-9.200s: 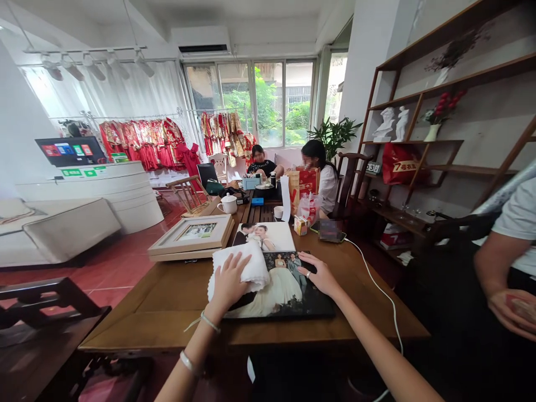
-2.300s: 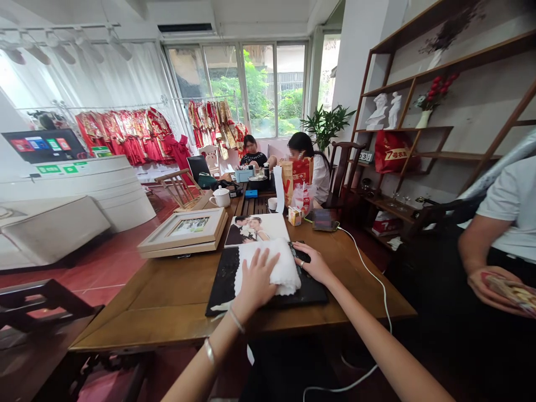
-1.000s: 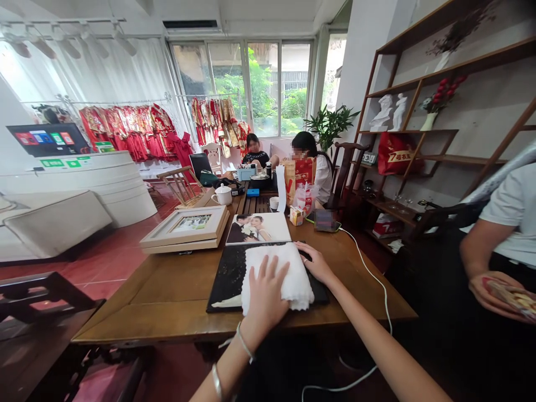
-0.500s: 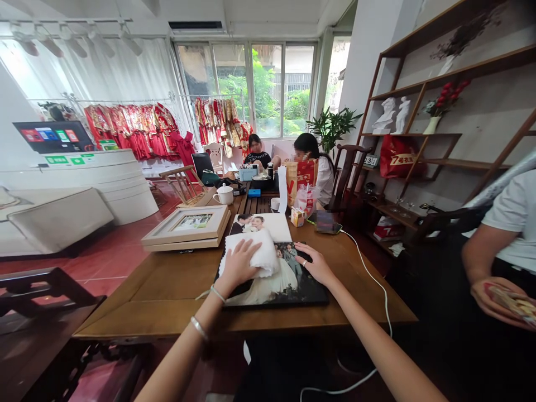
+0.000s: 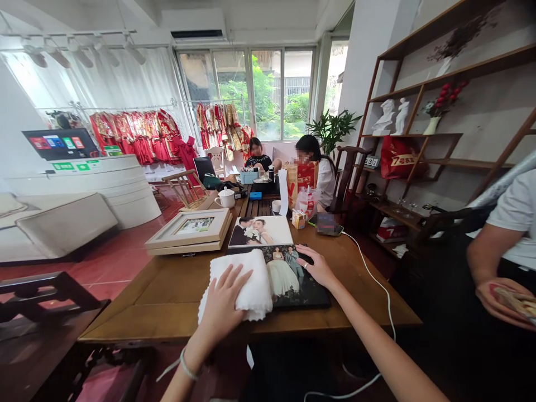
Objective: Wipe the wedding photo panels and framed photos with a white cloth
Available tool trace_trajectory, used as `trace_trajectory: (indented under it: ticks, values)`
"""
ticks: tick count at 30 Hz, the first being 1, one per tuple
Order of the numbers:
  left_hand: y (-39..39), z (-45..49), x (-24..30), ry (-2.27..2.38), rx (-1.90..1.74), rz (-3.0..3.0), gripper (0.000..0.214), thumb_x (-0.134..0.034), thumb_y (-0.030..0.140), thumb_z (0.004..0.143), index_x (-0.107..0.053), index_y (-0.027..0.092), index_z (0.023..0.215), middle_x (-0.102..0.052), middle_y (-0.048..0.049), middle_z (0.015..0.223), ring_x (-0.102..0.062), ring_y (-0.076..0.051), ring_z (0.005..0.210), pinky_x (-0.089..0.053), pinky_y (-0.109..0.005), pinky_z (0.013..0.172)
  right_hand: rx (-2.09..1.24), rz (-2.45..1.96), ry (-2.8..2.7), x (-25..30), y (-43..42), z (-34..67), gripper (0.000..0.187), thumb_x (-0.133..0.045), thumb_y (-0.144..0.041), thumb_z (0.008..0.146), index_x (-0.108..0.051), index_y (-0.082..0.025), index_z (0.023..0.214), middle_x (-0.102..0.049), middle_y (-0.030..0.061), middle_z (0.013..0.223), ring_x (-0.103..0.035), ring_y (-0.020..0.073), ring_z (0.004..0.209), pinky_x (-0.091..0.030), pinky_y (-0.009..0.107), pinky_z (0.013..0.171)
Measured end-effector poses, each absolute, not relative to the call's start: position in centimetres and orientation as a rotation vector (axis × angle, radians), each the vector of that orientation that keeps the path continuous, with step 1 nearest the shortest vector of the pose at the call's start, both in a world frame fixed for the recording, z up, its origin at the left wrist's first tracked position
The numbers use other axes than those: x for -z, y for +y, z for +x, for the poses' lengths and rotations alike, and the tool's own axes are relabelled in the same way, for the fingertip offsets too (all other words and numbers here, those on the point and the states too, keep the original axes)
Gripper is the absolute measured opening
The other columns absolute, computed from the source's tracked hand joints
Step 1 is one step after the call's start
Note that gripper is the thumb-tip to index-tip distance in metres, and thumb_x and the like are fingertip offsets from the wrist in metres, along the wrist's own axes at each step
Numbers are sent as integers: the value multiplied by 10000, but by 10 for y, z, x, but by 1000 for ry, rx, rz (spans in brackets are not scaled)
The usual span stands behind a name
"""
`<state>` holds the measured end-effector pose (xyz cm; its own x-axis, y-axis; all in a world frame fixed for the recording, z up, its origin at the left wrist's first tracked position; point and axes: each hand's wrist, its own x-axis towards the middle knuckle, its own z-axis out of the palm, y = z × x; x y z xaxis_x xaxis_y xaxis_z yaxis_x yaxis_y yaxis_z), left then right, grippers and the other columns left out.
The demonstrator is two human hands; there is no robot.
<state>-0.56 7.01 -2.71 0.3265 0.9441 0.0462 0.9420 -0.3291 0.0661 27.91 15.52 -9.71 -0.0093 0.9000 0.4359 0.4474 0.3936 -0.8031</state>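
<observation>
A dark wedding photo panel (image 5: 293,279) lies flat near the front edge of the wooden table (image 5: 167,296). My left hand (image 5: 221,304) presses flat, fingers spread, on a white cloth (image 5: 247,282) that covers the panel's left part. My right hand (image 5: 317,267), a ring on one finger, rests flat with fingers stretched on the panel's right edge. A second photo print (image 5: 260,231) of a couple lies just behind the panel.
Stacked light wooden picture frames (image 5: 189,231) sit at the table's left. Behind them are a white teapot (image 5: 226,197), a phone (image 5: 328,224) with a white cable (image 5: 383,296), and snack bags. Two people sit at the far end. A person's arm (image 5: 498,262) is at right.
My left hand has slid the white cloth from the panel's upper left down to its lower left corner. My right hand has stayed on the panel's right edge.
</observation>
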Motion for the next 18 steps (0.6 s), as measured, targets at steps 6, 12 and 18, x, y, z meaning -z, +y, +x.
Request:
trace_trajectory:
  ticks: [6, 12, 18]
  values:
    - [65, 11, 24, 1823, -76, 2477, 839, -505, 132, 608, -333, 346, 1401, -232, 27, 1520, -135, -279, 1405, -198, -559, 1080, -542, -1204, -1641, 100, 157, 279, 354, -591, -324, 779, -668, -199, 1101, -615, 105, 1243, -533, 255, 1201, -346, 474, 1072]
    - [132, 18, 23, 1824, -150, 2498, 690, -562, 286, 745, -344, 314, 1399, -267, -29, 1510, -174, -298, 1392, -259, -584, 1041, -533, -1222, -1654, 99, 156, 280, 373, -590, -329, 778, -661, -185, 1115, -607, 116, 1252, -528, 256, 1206, -352, 469, 1070]
    - [159, 35, 23, 1856, -200, 2481, 624, -520, 426, 802, -361, 293, 1390, -284, -55, 1503, -180, -321, 1384, -259, -631, 1015, -529, -1231, -1639, 99, 155, 278, 365, -587, -346, 784, -663, -206, 1113, -605, 107, 1256, -530, 259, 1204, -350, 476, 1069]
